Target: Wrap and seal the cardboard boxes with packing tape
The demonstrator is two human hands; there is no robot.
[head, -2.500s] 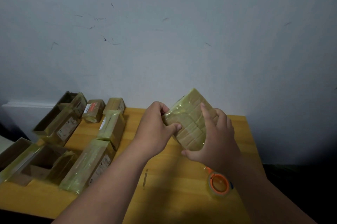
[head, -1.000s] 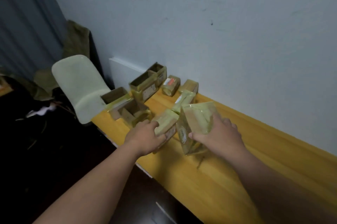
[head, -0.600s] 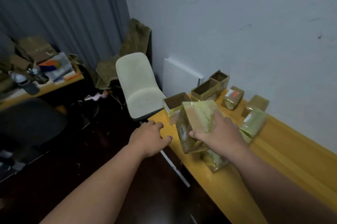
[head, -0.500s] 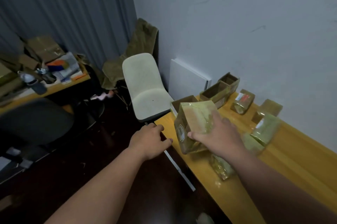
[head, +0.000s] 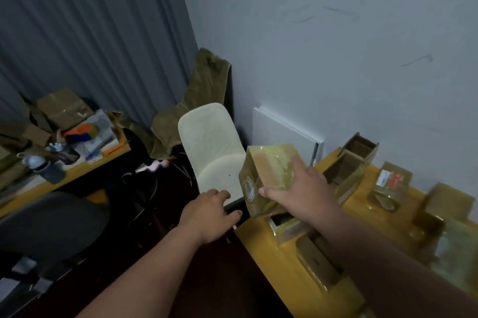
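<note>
At the worktop's (head: 261, 242) left edge, your right hand (head: 297, 195) grips the taped box (head: 266, 173), held above the surface. Your left hand (head: 208, 214) hovers empty, fingers loose, near the white chair (head: 212, 147). Open boxes (head: 351, 162) sit far right.

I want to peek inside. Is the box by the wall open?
Open. The cardboard box by the wall has no top; its inside walls show.

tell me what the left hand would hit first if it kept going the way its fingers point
Probably the front edge of the cream chair seat: the left hand points up and right toward it. Depth is unclear from one view.
</note>
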